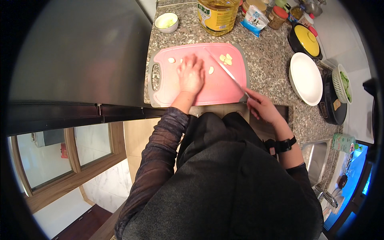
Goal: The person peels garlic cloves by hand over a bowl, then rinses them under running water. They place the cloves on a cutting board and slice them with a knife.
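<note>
A pink plastic cutting board point(168, 87) with a grey rim lies on the granite countertop. My left hand point(191, 73), slightly blurred, is over its middle, fingers pointing away from me; whether something is under the fingers cannot be told. My right hand point(260, 105) holds a kitchen knife point(229, 73) by its handle at the board's right edge, the blade slanting up and left across the board. A garlic clove point(211, 70) lies between my left hand and the blade. Several pale garlic pieces point(226, 59) sit right of the blade. Another clove point(171, 60) lies at the upper left.
Behind the board stand a small bowl point(166, 23) with chopped green bits, a large oil bottle point(218, 18), a seasoning bag point(255, 20) and a red-lidded jar point(277, 17). To the right are a yellow-lidded pot point(306, 40), a white bowl point(306, 79), a basket of greens point(342, 84) and a sink point(315, 162).
</note>
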A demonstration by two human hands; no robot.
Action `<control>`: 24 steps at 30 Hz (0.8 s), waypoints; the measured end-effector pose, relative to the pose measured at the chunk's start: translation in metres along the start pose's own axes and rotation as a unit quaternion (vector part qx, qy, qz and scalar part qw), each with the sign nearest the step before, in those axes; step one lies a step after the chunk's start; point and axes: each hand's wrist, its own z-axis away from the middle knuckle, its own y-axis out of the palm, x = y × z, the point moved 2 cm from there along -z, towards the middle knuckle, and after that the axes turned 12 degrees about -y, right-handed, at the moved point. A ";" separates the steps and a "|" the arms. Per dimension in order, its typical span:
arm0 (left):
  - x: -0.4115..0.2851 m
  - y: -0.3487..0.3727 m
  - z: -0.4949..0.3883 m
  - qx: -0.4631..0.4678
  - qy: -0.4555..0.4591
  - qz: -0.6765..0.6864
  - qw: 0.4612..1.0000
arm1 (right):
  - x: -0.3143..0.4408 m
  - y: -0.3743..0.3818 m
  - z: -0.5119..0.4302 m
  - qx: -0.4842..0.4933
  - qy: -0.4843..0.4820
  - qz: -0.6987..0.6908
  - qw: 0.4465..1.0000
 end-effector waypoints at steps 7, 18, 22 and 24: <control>0.078 0.003 -0.010 0.044 -0.016 -0.064 0.997 | -0.027 0.028 0.008 0.011 -0.147 0.409 0.900; 0.094 -0.002 0.009 0.007 0.005 0.016 1.000 | -0.038 0.043 0.013 0.031 -0.126 0.364 0.922; 0.095 -0.001 0.008 0.002 0.005 0.023 1.000 | -0.021 0.044 0.020 -0.048 -0.218 0.409 0.885; 0.096 -0.001 0.008 0.001 0.006 0.026 1.000 | -0.019 0.046 0.019 -0.106 -0.295 0.420 0.852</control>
